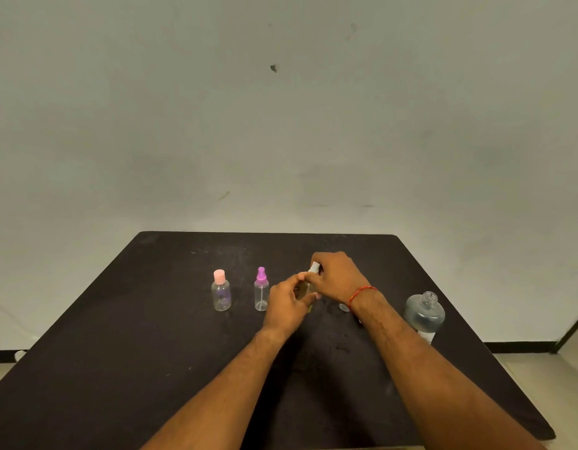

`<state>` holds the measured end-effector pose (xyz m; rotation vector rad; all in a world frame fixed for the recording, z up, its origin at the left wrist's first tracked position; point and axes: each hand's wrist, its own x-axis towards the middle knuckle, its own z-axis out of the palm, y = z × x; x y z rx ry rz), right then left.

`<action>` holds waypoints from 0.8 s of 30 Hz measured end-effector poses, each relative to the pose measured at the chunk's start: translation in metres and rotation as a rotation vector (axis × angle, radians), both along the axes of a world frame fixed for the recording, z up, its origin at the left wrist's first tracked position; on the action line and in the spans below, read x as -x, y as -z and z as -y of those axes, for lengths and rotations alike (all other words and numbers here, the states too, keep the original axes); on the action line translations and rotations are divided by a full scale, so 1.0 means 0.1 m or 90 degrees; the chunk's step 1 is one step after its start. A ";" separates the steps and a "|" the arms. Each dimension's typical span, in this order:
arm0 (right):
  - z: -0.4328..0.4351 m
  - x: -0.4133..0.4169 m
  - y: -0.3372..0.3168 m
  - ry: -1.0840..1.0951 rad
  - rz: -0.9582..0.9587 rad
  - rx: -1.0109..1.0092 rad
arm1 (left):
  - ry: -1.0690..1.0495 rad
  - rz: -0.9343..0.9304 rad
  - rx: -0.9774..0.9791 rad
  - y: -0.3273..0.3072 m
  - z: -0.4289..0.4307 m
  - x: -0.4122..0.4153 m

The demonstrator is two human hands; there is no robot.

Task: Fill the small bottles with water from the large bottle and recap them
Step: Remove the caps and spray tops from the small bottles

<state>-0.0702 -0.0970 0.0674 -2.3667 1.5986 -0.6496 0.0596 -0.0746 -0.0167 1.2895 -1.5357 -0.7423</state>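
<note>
My left hand grips the body of a small clear bottle standing mid-table. My right hand is closed over its white cap on top. To the left stand two other small clear bottles: one with a pale pink cap and a slim one with a purple spray top. The large clear bottle stands uncapped at the right, partly behind my right forearm. A small clear item lies on the table under my right wrist; I cannot tell what it is.
The dark table ends close behind the bottles at a plain wall. Wet spots mark the surface near the middle. The floor shows past the table's right edge.
</note>
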 end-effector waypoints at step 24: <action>-0.07 0.00 -0.11 -0.103 0.072 -0.073 | -0.004 -0.023 0.012 -0.01 -0.03 0.00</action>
